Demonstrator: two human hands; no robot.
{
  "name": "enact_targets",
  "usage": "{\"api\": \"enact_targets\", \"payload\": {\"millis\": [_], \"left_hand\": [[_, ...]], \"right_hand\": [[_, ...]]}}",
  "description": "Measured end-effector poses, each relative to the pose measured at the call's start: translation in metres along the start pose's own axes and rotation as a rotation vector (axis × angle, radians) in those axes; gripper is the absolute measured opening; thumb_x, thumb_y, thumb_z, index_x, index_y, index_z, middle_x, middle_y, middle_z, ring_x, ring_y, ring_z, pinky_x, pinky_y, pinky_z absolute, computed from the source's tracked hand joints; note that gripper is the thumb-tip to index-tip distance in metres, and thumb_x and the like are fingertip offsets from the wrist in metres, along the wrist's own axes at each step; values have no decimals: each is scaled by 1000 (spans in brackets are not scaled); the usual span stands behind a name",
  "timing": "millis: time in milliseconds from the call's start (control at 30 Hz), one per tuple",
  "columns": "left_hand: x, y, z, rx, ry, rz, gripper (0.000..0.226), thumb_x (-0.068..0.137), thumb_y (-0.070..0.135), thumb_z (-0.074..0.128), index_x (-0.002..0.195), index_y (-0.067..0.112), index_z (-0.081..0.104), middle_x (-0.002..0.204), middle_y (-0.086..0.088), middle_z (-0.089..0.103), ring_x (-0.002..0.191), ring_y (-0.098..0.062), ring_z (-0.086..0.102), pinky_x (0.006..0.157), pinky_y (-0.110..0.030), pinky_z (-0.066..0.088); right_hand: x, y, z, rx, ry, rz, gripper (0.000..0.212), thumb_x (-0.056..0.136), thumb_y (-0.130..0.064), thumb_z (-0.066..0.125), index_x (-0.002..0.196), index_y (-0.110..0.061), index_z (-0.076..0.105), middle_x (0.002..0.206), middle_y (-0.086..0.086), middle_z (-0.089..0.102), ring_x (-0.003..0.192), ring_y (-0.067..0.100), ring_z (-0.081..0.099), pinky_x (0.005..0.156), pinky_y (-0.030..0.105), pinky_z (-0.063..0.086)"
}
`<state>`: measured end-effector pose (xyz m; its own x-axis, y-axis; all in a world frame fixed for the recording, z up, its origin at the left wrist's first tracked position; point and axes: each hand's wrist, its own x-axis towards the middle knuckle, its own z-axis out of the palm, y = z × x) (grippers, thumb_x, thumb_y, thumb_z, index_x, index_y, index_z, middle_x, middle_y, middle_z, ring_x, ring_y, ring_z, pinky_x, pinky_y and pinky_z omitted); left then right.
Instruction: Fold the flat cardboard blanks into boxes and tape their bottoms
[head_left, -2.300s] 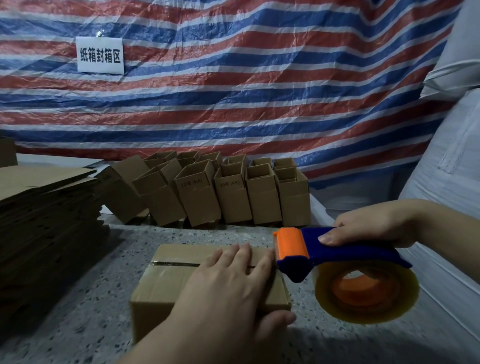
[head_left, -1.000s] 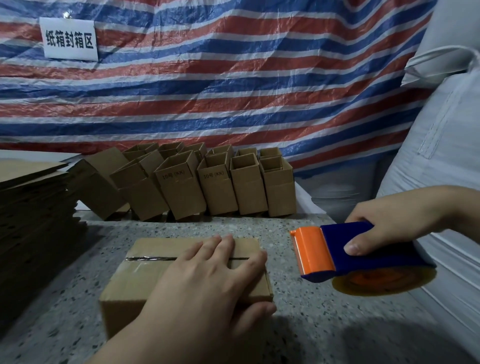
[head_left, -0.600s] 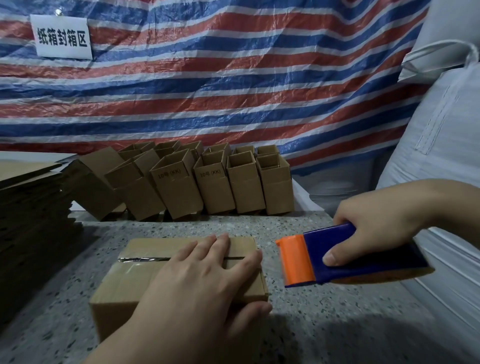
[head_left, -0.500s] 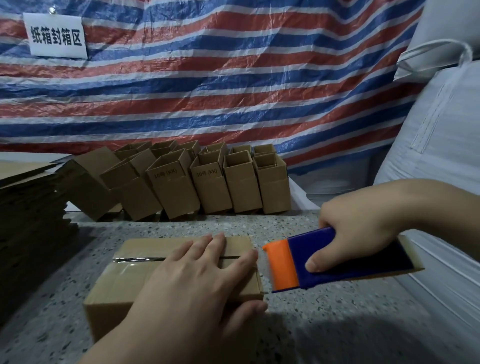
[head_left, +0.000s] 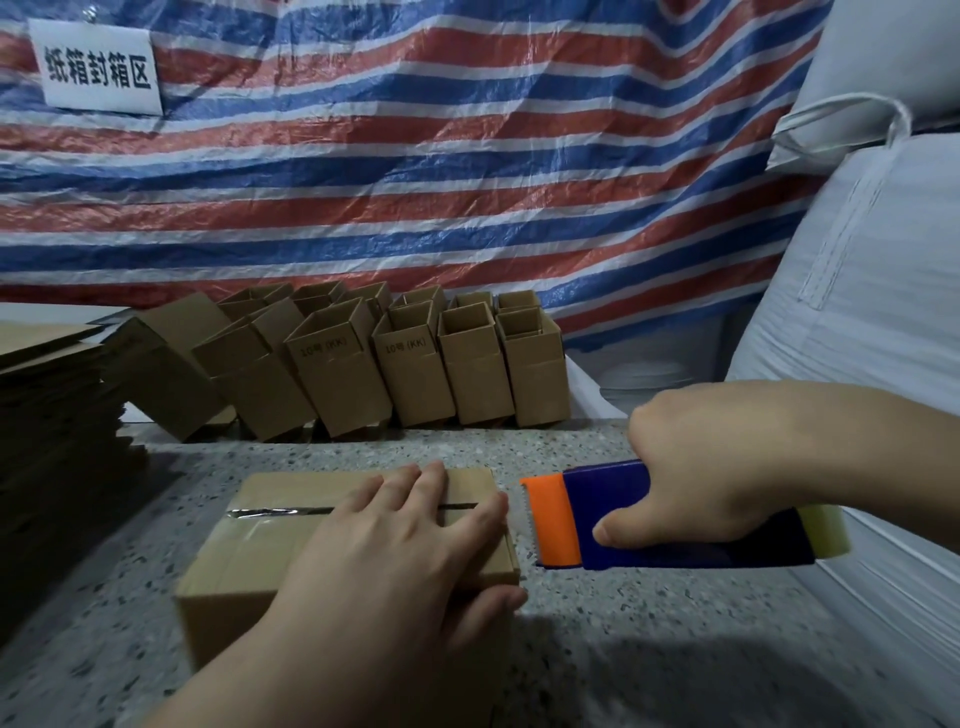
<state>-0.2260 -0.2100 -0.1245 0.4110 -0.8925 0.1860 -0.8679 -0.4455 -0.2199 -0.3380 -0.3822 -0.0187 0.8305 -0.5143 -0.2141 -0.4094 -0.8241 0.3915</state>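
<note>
Speckled grey stone bench (head_left: 597, 670), matt and granular, set before a crinkled tarpaulin (head_left: 467, 171) striped red, white and blue.

Left hand (head_left: 395, 561): flat, fingers straight and spread, palm down on the top face of a cardboard box (head_left: 239, 561); thumb hangs over the near right corner. Box: brown corrugated card, rectangular, lying at the near centre of the bench, closed flaps uppermost. A strip of clear glossy tape (head_left: 275, 513) runs along the centre seam and passes under the fingers.

Right hand (head_left: 691, 483): fingers and thumb curled round a tape dispenser (head_left: 639, 519), held just right of the box, not touching it. Dispenser: dark blue plastic body, orange front guard with a toothed edge facing the box; the rim of a yellowish clear tape roll (head_left: 826, 530) shows behind the wrist.

Row of folded boxes (head_left: 415, 374): same brown card, tall and narrow, open tops up, at the back edge of the bench; those at the left lean over. Contents not visible. Two carry a printed "10" mark.

Stack of flat cardboard blanks (head_left: 47, 415): far left, layered edges in shadow.

White sign (head_left: 98, 70): black characters, fixed to the tarpaulin, upper left.

White woven bags (head_left: 872, 291): right side.
</note>
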Motion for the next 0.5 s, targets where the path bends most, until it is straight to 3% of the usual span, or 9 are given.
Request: {"api": "enact_targets", "payload": {"millis": [33,100,500], "left_hand": [[0,0,2,-31,-35,-6,90,61,80,-19,144,48,-14,165,-12,9,151,-30,14,121,-44,10],[2,-1,5,-49,-28,7,90,58,81,-22,141,47,-20,165,-11,6,151,-29,10,121,-43,7],[1,0,9,-25,8,9,87,66,81,-18,144,42,-14,164,-13,12,150,-31,16,120,-44,16]], "right_hand": [[-2,-1,0,-10,9,3,61,78,-84,51,74,-24,57,61,-7,57,49,7,50,42,22,34],[-5,-4,1,-25,22,6,60,79,-83,51,74,-24,56,60,-7,57,49,7,50,41,21,34],[-14,-17,10,-14,118,41,56,83,-77,53,68,-24,45,66,-6,58,57,9,53,47,26,38]]}}
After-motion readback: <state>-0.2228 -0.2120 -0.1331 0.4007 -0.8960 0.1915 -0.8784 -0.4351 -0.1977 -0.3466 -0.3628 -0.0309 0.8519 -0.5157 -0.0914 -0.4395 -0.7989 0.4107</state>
